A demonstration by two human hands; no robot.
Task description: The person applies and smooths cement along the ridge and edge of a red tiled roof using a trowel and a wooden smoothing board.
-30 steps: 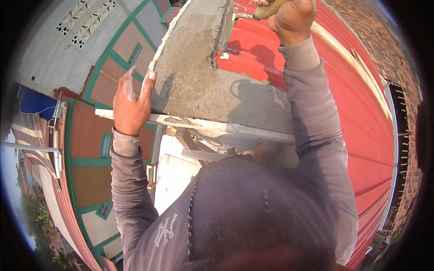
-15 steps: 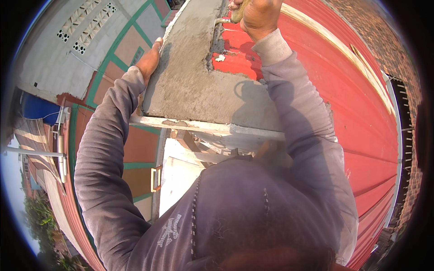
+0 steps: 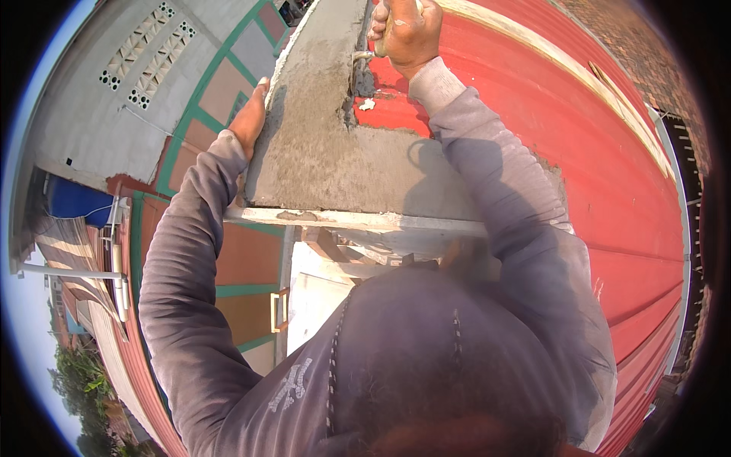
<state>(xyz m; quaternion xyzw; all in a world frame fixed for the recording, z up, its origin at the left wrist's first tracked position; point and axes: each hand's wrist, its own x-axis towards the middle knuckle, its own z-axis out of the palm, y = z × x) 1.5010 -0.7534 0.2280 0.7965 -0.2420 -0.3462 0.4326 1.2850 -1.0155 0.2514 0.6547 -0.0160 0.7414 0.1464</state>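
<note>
A grey slab of fresh mortar (image 3: pixel 320 164) stretches away in front of me, with a narrower strip running on to the far end. My right hand (image 3: pixel 410 36) is wrapped round the handle of a trowel (image 3: pixel 364 55) at the inner edge of that strip. Only its metal neck and a bit of handle show; the blade is hard to make out. Along the slab's outer left edge lies my left hand (image 3: pixel 250 120), fingers stretched forward, holding nothing. A pale board (image 3: pixel 365 220) borders the slab's near side.
Red metal roofing (image 3: pixel 548 145) fills the right side, with a small mortar lump (image 3: pixel 367 104) on it beside the slab. Past the left edge there is a drop towards a wall with green bands (image 3: pixel 205 114). A blue tank (image 3: pixel 76 202) stands at far left.
My right hand and the trowel have shifted slightly left and nearer along the strip's inner edge. My left hand stays at the slab's outer edge. The whole view has tilted a little.
</note>
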